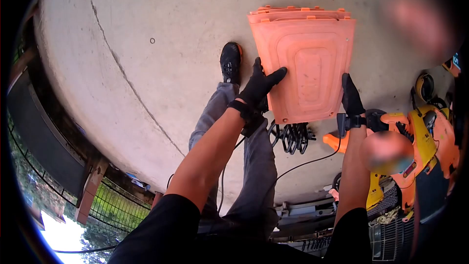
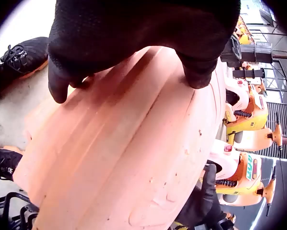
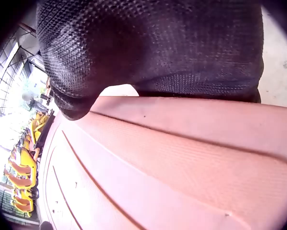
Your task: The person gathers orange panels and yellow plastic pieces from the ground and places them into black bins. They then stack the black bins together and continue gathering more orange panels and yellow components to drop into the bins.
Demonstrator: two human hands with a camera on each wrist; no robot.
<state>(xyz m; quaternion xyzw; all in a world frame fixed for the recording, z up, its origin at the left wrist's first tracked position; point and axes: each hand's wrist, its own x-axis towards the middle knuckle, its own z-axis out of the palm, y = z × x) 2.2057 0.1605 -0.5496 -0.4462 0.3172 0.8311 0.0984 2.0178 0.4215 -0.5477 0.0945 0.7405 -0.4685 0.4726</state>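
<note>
A stack of orange plastic panels (image 1: 312, 68) with ridged rectangular faces is held up in front of the body. My black-gloved left hand (image 1: 261, 85) grips its left edge, thumb on the face; the left wrist view shows that hand (image 2: 138, 28) over the panel's edge (image 2: 119, 148). At the opposite edge is my gloved right hand (image 1: 352, 97). In the right wrist view, the thumb of this hand (image 3: 158, 48) lies on the panel face (image 3: 181, 143) and its other fingers pass behind the edge, largely hidden.
Black wire frames (image 1: 294, 139) lie on the concrete floor (image 1: 161, 68) below the stack. Orange and yellow scooters (image 1: 415, 142) stand at the right. My shoe (image 1: 230, 61) is left of the panels. A thin black cable (image 1: 308, 162) hangs from the right wrist. A small ring (image 1: 152, 40) lies on the floor.
</note>
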